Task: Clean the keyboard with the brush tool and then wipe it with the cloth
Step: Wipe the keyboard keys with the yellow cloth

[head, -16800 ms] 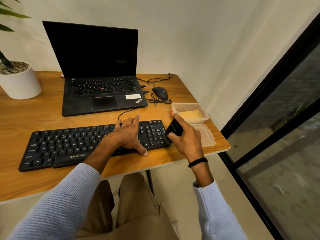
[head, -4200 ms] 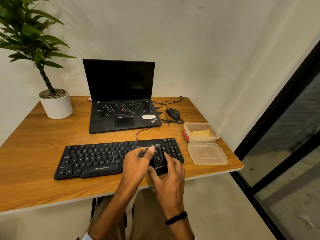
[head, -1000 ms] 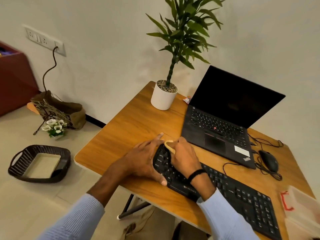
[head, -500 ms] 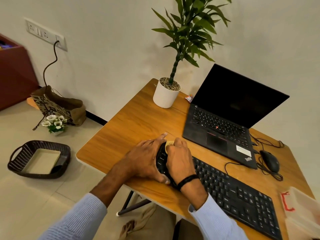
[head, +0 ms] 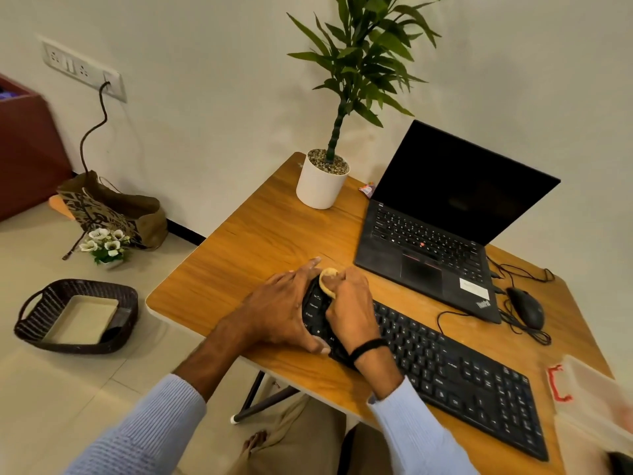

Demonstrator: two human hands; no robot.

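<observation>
- Keyboard (head: 455, 375): a long black slab lying flat on the counter (head: 260, 241), just in front of the laptop (head: 438, 241) on the person's side, askew to the laptop's front edge.
- It looks light and rigid, and would likely skate on the smooth wood under a sideways rub. It wants bracing at one end, not lifting.
- Left hand (head: 281, 310): released, fingers straight and spread around the keyboard end off the laptop's left front corner, thumb at the near edge.
- Right hand (head: 349, 306): clenched round a small yellow cloth (head: 327, 281), bunched onto the keys at that same end.
- The cloth is soft and limp, so a wad in the fist should press more firmly than a loose sheet.
- Keycaps could snag a fold, so strokes along the rows seem safer.
- Cable (head: 445, 315): it leaves the keyboard's back edge towards the laptop, and dragging the keyboard risks tugging it.
</observation>
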